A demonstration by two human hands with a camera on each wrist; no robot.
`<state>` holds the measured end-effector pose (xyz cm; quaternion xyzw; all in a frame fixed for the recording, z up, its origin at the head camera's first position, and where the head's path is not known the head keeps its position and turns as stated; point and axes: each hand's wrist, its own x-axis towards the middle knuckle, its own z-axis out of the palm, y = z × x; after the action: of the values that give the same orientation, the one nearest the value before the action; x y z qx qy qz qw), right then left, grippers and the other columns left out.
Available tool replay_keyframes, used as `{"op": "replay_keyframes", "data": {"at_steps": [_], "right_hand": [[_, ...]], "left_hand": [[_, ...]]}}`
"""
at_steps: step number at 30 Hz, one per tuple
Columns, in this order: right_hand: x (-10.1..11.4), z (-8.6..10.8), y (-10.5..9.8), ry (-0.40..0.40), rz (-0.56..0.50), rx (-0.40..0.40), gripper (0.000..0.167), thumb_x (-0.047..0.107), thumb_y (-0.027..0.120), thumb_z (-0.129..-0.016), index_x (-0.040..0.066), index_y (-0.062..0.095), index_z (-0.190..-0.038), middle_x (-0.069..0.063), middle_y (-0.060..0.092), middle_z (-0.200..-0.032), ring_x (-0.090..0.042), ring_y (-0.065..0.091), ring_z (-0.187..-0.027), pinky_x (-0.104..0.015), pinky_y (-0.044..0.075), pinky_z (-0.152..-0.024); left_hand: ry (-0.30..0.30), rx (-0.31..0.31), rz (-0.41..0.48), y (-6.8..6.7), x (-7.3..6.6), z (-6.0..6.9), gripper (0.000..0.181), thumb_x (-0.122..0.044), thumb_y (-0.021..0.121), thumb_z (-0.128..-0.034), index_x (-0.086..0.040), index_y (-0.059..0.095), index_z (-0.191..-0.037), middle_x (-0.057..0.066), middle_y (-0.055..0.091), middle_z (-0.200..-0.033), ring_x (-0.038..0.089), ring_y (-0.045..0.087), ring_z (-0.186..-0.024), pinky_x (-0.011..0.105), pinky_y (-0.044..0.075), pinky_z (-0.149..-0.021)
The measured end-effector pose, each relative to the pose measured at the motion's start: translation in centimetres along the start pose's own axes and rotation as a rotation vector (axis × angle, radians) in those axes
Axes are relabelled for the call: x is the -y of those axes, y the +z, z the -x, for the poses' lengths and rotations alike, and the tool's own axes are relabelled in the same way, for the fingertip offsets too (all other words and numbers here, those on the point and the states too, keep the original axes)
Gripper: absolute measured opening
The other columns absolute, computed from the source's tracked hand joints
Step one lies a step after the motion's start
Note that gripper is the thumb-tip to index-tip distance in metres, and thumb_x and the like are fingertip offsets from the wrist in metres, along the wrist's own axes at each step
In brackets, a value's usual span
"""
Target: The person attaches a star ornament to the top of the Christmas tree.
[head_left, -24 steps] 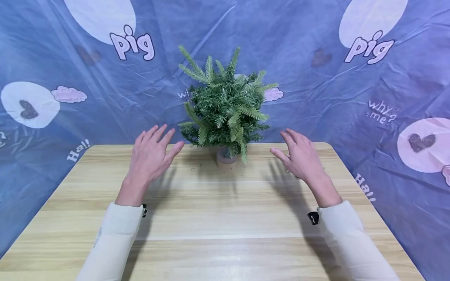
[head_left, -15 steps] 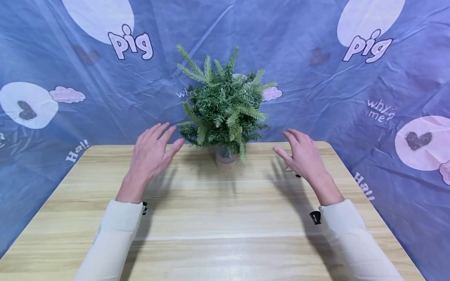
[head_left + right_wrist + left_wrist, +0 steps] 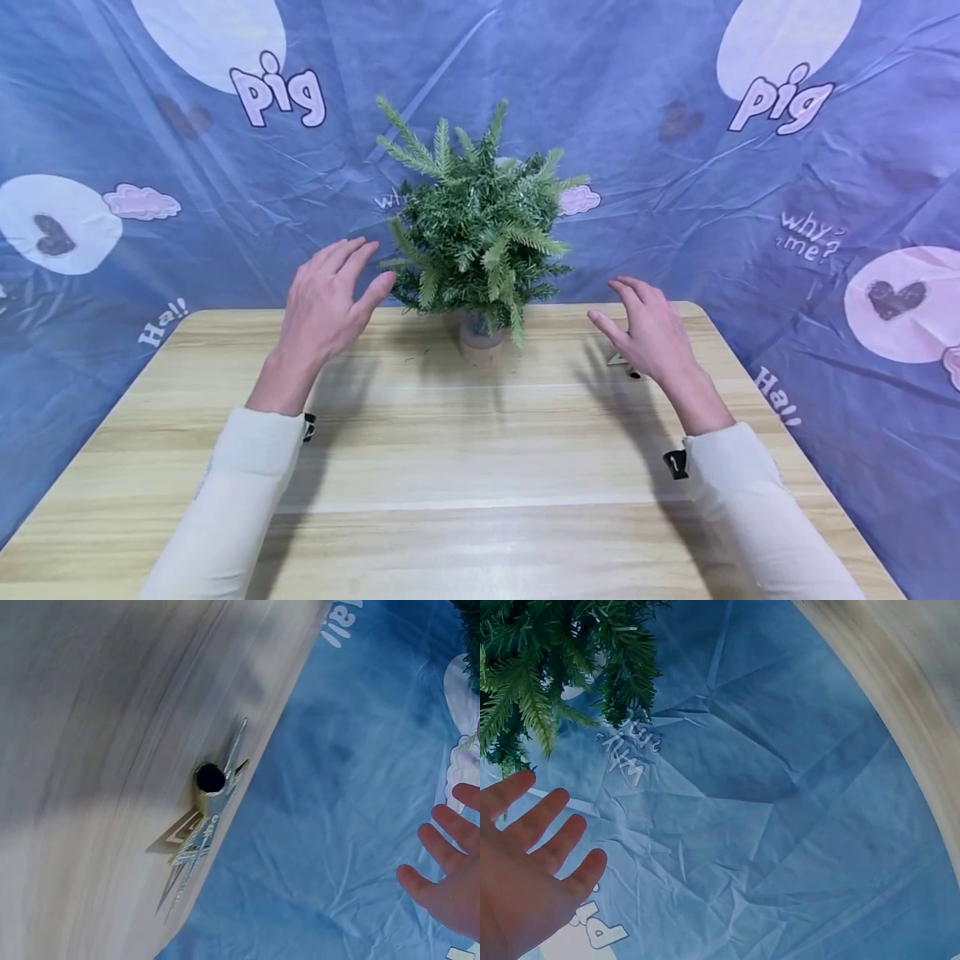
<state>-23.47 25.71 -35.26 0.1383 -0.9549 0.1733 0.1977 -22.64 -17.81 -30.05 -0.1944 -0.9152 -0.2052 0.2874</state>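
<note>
A small artificial Christmas tree (image 3: 480,225) stands upright at the back of the table, its base (image 3: 482,343) pale and round. My left hand (image 3: 318,304) hovers left of the tree, fingers extended, with the thumb close to the lower branches; contact cannot be told. To the tree's right, my right hand (image 3: 651,333) is held above the table, palm inward and fingers loosely bent, holding nothing. A gold star tree topper (image 3: 201,836) with a dark hollow end lies on the table; the right hand mostly covers it in the head view.
The wooden table (image 3: 465,467) has rounded back corners. A blue printed cloth (image 3: 645,192) hangs right behind the tree and along both sides. A few dark needle bits lie left of the tree's base.
My left hand has risen and shifted slightly toward the tree's branches. My right hand has drifted a little to the right, uncovering a bit more of the star topper. The tree has stayed put.
</note>
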Motion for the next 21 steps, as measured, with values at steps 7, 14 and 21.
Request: {"op": "replay_keyframes", "data": {"at_steps": [7, 14, 21], "right_hand": [[-1.0, 0.1, -0.1, 0.029, -0.037, 0.024, 0.065, 0.045, 0.061, -0.101, -0.001, 0.049, -0.146, -0.025, 0.045, -0.149, -0.048, 0.040, -0.136, -0.064, 0.033, -0.108], [-2.1, 0.1, 0.3, 0.022, -0.076, 0.014, 0.065, 0.042, 0.064, -0.099, -0.001, 0.049, -0.146, -0.025, 0.046, -0.149, -0.047, 0.040, -0.136, -0.064, 0.034, -0.108], [-3.6, 0.7, 0.4, -0.018, -0.088, 0.031, 0.068, 0.039, 0.067, -0.098, -0.004, 0.047, -0.146, -0.027, 0.043, -0.151, -0.049, 0.038, -0.138, -0.064, 0.030, -0.111]], "left_hand": [[-0.006, 0.014, 0.023, -0.4, -0.5, -0.7, 0.068, -0.060, 0.043, -0.1026, -0.010, 0.053, -0.147, 0.015, 0.050, -0.151, 0.037, 0.041, -0.142, 0.061, 0.034, -0.110], [-0.013, 0.006, 0.096, -0.3, -1.3, -1.8, 0.073, -0.064, 0.042, -0.1010, -0.012, 0.048, -0.152, 0.012, 0.047, -0.154, 0.034, 0.038, -0.143, 0.059, 0.031, -0.114], [0.049, -0.019, 0.087, -0.3, -2.7, -3.1, 0.083, -0.072, 0.042, -0.0969, -0.013, 0.042, -0.155, 0.011, 0.043, -0.157, 0.033, 0.037, -0.145, 0.059, 0.030, -0.115]]}}
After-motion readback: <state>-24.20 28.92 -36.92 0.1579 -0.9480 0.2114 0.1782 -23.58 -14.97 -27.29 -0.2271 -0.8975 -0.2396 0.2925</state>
